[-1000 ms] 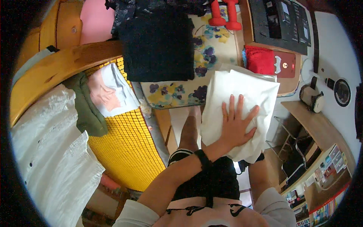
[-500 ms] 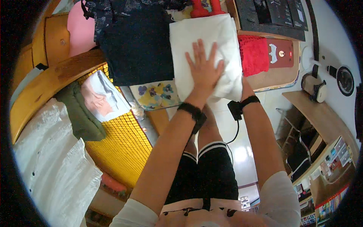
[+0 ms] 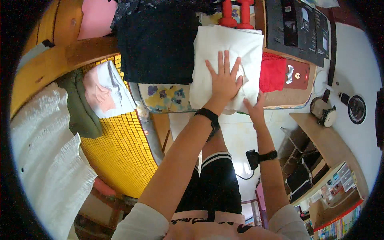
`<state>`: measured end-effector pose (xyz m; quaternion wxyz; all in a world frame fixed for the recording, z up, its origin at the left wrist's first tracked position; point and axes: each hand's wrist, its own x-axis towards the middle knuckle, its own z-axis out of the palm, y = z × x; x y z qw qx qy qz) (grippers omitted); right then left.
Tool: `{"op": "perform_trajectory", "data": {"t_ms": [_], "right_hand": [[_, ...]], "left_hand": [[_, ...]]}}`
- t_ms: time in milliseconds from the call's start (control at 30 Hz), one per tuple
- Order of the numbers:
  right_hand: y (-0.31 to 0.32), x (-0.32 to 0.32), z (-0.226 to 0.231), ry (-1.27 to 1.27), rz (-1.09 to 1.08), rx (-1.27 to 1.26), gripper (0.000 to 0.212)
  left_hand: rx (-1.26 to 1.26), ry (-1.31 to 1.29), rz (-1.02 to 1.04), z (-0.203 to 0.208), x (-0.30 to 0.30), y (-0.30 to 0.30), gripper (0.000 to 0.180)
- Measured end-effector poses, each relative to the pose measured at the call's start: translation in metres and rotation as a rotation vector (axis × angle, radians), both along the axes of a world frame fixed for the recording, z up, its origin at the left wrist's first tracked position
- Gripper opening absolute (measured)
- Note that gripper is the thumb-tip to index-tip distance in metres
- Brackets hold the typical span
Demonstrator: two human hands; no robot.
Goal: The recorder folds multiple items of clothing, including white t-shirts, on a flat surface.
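Note:
A folded white cloth (image 3: 206,52) lies on the table, apparently a garment, with soft creases at its near right part. My left hand (image 3: 225,82) presses flat on top of it, fingers spread. At its near right corner, my right hand (image 3: 256,108) has the cloth's edge between thumb and fingers; part of those fingers is hidden. Black straps with small dark boxes circle both wrists. Left of the white cloth lies a folded black garment (image 3: 158,48). A bunched red cloth (image 3: 273,73) touches its right side.
Red dumbbells (image 3: 242,20) stand behind the white cloth. A dark box (image 3: 296,30) sits at the back right. On the left, a yellow mesh surface (image 3: 120,150) carries a pink-and-white garment (image 3: 105,90) and an olive cloth (image 3: 82,108). A wooden desk (image 3: 320,138) stands right.
My right hand has come from beneath the near right edge into sight, its thumb now on the cloth. My left hand stays spread on top. The whole view has shifted.

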<state>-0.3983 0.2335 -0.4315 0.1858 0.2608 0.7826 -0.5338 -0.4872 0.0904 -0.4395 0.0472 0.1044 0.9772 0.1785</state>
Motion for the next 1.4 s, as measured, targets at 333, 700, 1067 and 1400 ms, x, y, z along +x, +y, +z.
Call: {"op": "perform_trajectory", "data": {"t_ms": [333,700,1067,1400], "right_hand": [[0.004,0.011,-0.056,0.191,0.084,0.357,0.065],[-0.011,-0.002,-0.037,0.145,-0.026,0.170,0.075],[0.002,-0.001,-0.034,0.196,-0.017,0.211,0.078],[-0.005,-0.003,-0.035,0.178,-0.005,0.220,0.073]], "left_hand": [[0.808,-0.040,0.602,0.005,0.062,-0.121,0.030],[1.837,-0.381,1.366,-0.037,0.001,-0.182,0.066],[1.605,-0.449,1.453,-0.022,0.034,-0.173,0.051],[1.424,-0.377,1.641,-0.044,0.108,-0.174,0.058]]}}
